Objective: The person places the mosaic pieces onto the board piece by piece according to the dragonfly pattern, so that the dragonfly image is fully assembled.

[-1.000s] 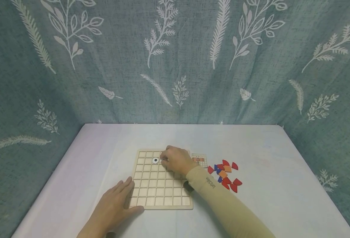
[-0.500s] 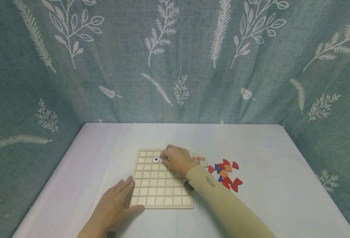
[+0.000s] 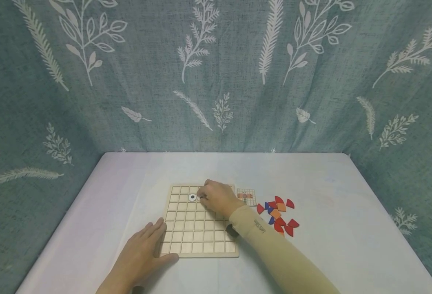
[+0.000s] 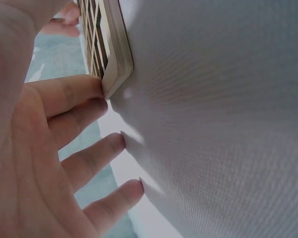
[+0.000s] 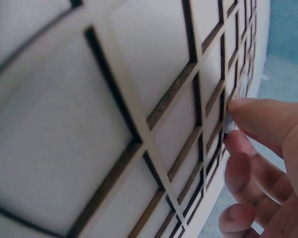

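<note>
- Head view: right hand [image 3: 218, 198] was over the far part of the gridded board [image 3: 201, 256], thumb and finger pinching a small pale piece [image 5: 228, 123] just beside the dotted white piece [image 3: 192, 197].
- Right wrist camera had the pale piece blurred and mostly covered. I couldn't tell if it lay flat in a cell or rode on a divider.
- Main risk, my read: letting go with it tilted could have left it hung up on a divider.
- Fingertips were close enough to the dotted white piece that a small sideways slip could have bumped it out of its cell.
- Left hand [image 3: 138, 249] had fingers extended at the board's near-left corner, gripping nothing. I judged that a light brace; a hard push from the right could have skidded or turned the board on the worktop [image 3: 348, 245].
- Sleeve [image 3: 278, 249] ran right by the loose coloured pieces [image 3: 275, 214] and the pattern card [image 3: 250, 199]. A low forearm could have dragged either; some pieces overlapped, so snagging one might have shifted several.
</note>
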Motion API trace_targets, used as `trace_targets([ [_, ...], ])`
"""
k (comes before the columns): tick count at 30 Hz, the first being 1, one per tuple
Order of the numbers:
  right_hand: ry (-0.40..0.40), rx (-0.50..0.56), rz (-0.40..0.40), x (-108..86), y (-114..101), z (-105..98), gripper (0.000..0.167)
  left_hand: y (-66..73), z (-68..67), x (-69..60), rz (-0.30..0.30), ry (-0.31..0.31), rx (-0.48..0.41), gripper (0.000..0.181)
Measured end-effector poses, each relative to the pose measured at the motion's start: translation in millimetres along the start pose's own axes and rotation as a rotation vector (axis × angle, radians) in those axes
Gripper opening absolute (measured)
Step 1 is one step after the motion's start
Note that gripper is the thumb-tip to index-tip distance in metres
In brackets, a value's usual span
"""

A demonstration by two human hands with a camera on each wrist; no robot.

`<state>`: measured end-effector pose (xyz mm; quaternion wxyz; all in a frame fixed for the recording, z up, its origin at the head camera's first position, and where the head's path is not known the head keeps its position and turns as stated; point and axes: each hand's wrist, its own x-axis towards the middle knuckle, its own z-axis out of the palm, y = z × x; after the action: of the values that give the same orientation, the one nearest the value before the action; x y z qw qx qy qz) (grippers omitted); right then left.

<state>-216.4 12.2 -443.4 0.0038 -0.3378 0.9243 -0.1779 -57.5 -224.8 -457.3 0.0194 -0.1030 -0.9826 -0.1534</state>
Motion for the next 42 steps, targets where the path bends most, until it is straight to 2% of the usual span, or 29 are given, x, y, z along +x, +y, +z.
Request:
trace_targets([
  [5, 0.044, 0.032, -0.024, -13.8, 5, -9, 0.028, 0.5, 0.6, 0.6, 0.002, -0.003, 0.004, 0.097],
  [10, 0.081, 0.076, 0.014, -35.5, 17, -27, 0.03, 1.3, 0.7, 0.3, 0.0, -0.003, 0.008, 0.097],
  [17, 0.177, 0.042, 0.084, -79.7, 55, -54, 0.032, 1.3, -0.2, -0.3, 0.016, 0.016, 0.008, 0.097],
  [21, 0.197, 0.028, 0.161, -106.2, 79, -64, 0.035, 1.3, -1.1, -0.8, 0.013, 0.011, 0.017, 0.098],
  [24, 0.162, 0.03, 0.251, -122.0, 92, -67, 0.038, 0.5, -1.9, -1.4, 0.015, 0.012, 0.02, 0.098],
  [26, 0.127, 0.025, 0.279, -129.9, 99, -68, 0.04, 0.4, -2.6, -1.5, 0.019, 0.016, 0.022, 0.098],
  [35, -0.021, -0.031, 0.284, -145.2, 111, -65, 0.036, -1.3, 1.5, 0.2, 0.021, 0.028, 0.02, 0.098],
  [42, -0.069, -0.045, 0.3, -146.7, 116, -63, 0.032, -0.1, 1.6, 1.0, 0.026, 0.016, 0.012, 0.098],
])
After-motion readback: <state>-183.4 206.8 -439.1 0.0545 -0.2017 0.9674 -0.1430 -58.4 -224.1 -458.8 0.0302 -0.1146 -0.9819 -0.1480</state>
